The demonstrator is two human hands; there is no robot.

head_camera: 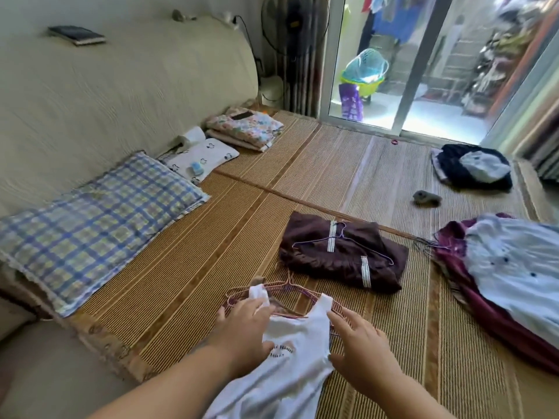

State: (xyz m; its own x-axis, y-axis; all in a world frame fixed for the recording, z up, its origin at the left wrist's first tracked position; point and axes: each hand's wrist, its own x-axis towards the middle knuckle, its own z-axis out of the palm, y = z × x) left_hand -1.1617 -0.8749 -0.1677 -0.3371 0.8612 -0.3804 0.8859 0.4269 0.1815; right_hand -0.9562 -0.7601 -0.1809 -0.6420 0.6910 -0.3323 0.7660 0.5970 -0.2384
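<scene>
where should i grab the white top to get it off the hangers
Pinch both shoulder straps, coming down from above. The white top lies flat on the mat, and only the straps sit raised, draped over the pink hangers at its far end.

The white top (298, 367), gripped by the left hand (242, 331) and touched by the right hand (363, 355), is thin, soft, matt knit cloth with a dark print. Just beyond the grip, under its straps, the wire hangers (290, 290) are thin metal with a dull pinkish coating. Beneath the grip the mat (196, 267) is woven reed or straw, ribbed and rough. Farther beyond, the brown garment (326, 261) is matt, creased cloth and bears a purple-coated wire hanger (341, 237). Right of the grip, the maroon cloth (484, 322) has a slight sheen.
</scene>
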